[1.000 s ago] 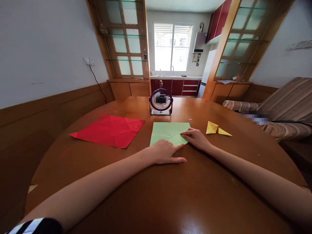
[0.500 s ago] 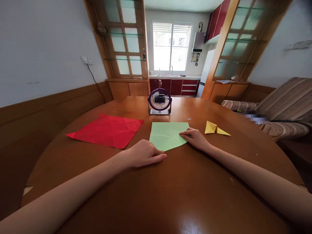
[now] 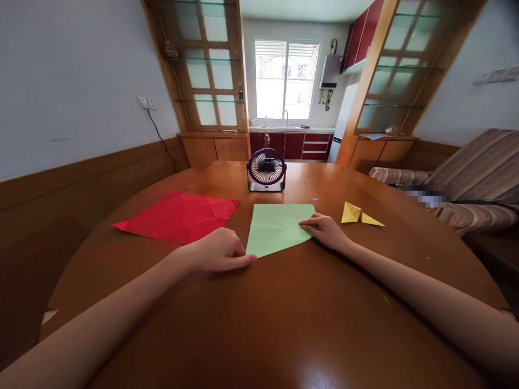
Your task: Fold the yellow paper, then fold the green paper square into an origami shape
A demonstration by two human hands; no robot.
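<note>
No text can be read; the pale marks (image 3: pixel 269 158) on the purple desk fan (image 3: pixel 266 170), ahead at twelve o'clock, are too small to decipher.

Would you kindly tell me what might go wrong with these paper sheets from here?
The green sheet might skew if the right hand on its right edge slips.
The left hand overlaps the red sheet in view, so it might drag it.
The fan stands beyond the green sheet; if running, it might lift paper.

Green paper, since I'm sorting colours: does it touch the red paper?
No, brown table shows between the green paper and the red paper.
</note>
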